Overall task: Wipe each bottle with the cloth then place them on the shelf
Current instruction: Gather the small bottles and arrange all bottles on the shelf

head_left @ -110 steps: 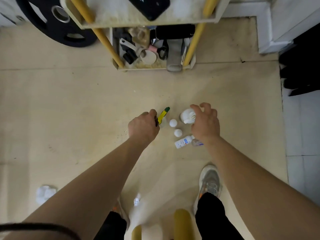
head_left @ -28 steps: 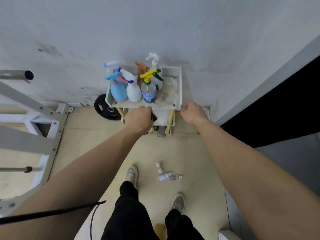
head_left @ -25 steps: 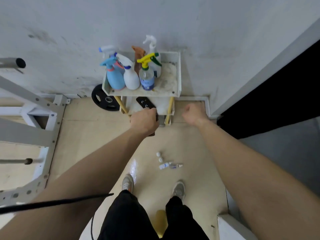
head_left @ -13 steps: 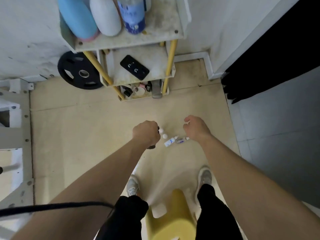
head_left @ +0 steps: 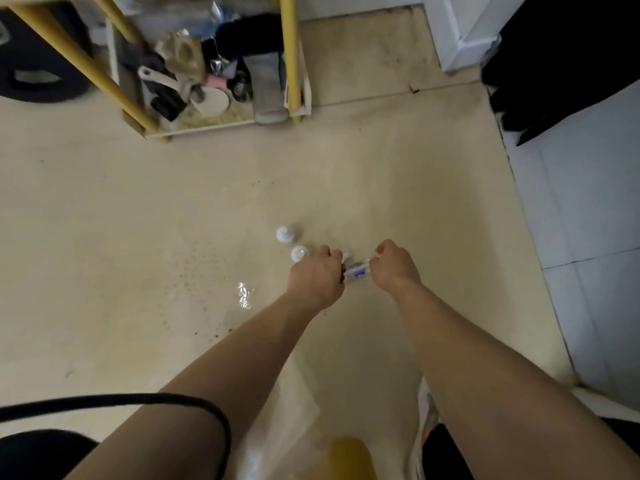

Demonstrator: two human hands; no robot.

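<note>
White plastic, blue label: small bottle (head_left: 358, 270) lies on its side on floor (head_left: 138, 220), between our hands, well apart from shelf (head_left: 207, 127). Right hand (head_left: 394, 268) curled, fingertips pinching bottle's narrow end. Left hand (head_left: 317, 278) fisted against other end; dark sliver at fingers, contents unresolved. We judge bottle light, rigid, slick; grip mid-body, not cap. Two white round items (head_left: 285, 233) just beyond left hand.
</note>
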